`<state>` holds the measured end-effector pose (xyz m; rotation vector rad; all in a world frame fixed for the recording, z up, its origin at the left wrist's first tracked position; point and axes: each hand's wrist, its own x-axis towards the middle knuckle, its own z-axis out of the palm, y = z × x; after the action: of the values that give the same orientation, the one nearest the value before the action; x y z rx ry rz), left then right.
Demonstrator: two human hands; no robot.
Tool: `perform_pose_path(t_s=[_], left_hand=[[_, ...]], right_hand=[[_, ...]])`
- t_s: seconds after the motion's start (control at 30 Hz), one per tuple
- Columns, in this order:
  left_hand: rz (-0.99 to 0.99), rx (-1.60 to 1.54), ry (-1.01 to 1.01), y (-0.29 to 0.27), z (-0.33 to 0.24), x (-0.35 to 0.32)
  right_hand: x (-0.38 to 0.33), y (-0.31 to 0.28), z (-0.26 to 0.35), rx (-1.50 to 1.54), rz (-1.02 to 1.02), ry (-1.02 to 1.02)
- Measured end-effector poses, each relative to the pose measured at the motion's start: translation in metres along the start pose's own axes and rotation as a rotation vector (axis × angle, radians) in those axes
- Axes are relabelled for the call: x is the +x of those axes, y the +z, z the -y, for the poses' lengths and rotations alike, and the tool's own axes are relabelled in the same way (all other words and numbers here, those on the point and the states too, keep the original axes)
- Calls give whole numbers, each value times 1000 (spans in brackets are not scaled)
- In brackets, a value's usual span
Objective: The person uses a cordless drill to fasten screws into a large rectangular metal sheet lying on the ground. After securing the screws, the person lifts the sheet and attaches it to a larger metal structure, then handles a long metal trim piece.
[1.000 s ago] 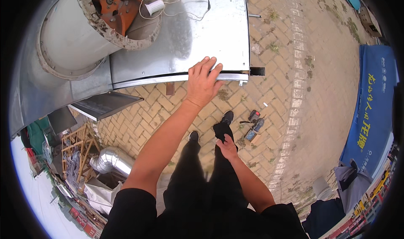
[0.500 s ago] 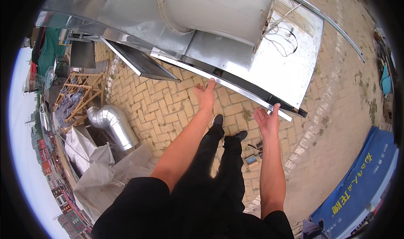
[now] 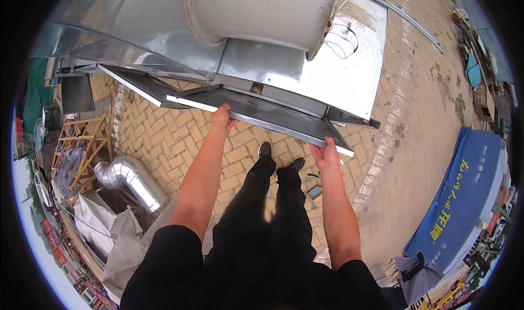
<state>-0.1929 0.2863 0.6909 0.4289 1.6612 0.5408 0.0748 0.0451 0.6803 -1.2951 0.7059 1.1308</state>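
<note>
1. Nearest the camera, the person's dark sleeves and trousers fill the lower middle; both bare forearms rise from there toward a sheet-metal duct unit (image 3: 305, 75), which I take as the landmark.
2. The left hand (image 3: 221, 118) grasps the near lip of the duct unit's hinged flap (image 3: 262, 113), toward its left end. The fingers curl over the edge, so their tips are hidden behind the metal; the grip is closed on the flap.
3. The right hand (image 3: 326, 154) holds the same flap at its right corner, thumb side up, fingers wrapped under the rim and out of sight; it too is closed on the flap.
4. Below the flap, between the two arms, the person's black shoes (image 3: 279, 157) stand on brick paving (image 3: 164, 141).
5. Just right of the shoes, under the flap's right corner, small tools (image 3: 314, 191) lie on the bricks, too small to identify.
6. Left of the duct unit and lower, a shiny round duct elbow (image 3: 128, 180) lies beside pale sheeting (image 3: 112, 228); a wooden frame (image 3: 82, 146) stands beyond it, partly bent by the lens rim.
7. On top of the duct unit, a wide pale cylinder (image 3: 262, 10) is cut off by the upper edge; a thin wire loop (image 3: 344, 40) rests on the flat top just right of it.
8. Well to the right of the duct unit, a blue banner (image 3: 464, 201) covers a stand, its far end lost in the dark rim.
</note>
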Motion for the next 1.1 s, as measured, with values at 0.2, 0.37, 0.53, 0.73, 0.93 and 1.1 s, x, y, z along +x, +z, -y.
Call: perform_pose_path(t_s=[0.2, 0.37, 0.53, 0.73, 0.93, 1.1], left_hand=[[-32, -34, 21, -29, 35, -96], [-48, -95, -28, -69, 92, -186], [-81, -85, -131, -71, 146, -163], [-127, -53, -280, -9, 229, -69], [-204, 10, -315, 59, 278, -19], [-226, -25, -358, 114, 298, -8]], right_hand=[[-66, -68, -10, 62, -69, 4], [-133, -135, -15, -4, -118, 51], [-123, -159, -19, -28, -174, 36], [17, -194, -18, -132, -267, 35], [103, -223, 13, -183, -337, 43], [162, -251, 48, -224, -372, 61]])
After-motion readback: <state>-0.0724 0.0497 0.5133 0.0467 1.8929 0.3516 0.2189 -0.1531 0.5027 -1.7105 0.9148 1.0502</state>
